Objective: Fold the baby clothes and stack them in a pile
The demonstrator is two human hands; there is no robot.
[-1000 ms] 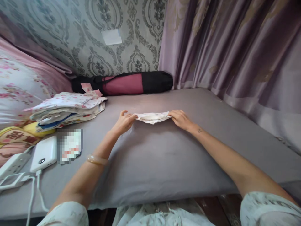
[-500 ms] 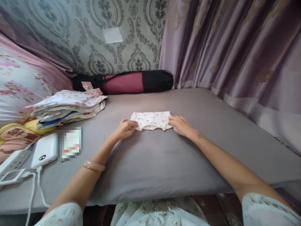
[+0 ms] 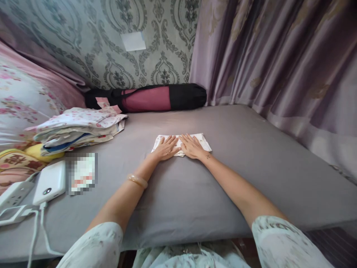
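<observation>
A small white printed garment (image 3: 205, 142) lies folded flat on the grey sheet, near the middle of the view. Flat on its left half rests my left hand (image 3: 166, 148), fingers spread and pointing away from me. My right hand (image 3: 192, 146) lies open on the middle and right part, its fingers also stretched out. The two hands are side by side, thumbs close together, and cover much of the cloth. What kind of garment it is cannot be made out under them.
To the left is a stack of folded clothes (image 3: 80, 128). Nearer me lie a white power bank (image 3: 50, 182) with a cable, a power strip (image 3: 16, 195) and a blurred packet (image 3: 83, 173). A black and maroon long bag (image 3: 147, 98) lies along the wall; a curtain (image 3: 264, 63) hangs right.
Both hands have let go of the garment's side edges and moved inward. They now lie flat on top of it with fingers spread.
</observation>
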